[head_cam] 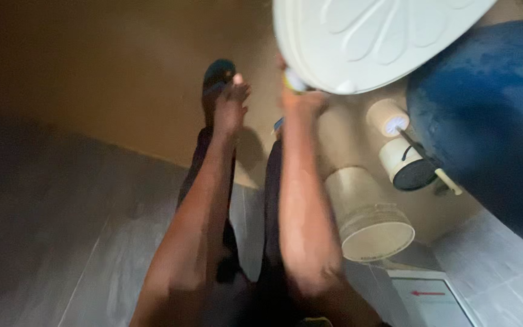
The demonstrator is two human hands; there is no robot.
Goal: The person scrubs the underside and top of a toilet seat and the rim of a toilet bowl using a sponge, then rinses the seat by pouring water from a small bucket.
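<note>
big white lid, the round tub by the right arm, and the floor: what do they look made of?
White lid: likely moulded plastic, matte, with raised petal-shaped ribs; the right hand grips its rim. Round tub: probably plastic, cream and slightly translucent, with a rolled rim band. Floor: grey tile by its straight joint lines, low sheen; blur leaves the exact finish open.

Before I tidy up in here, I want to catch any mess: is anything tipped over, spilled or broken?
No spill or damage shows. The pale bucket seems to lie on its side on the floor beside the right arm, and two tape rolls sit loose nearby. The picture is blurred, so small flaws could be missed.
</note>
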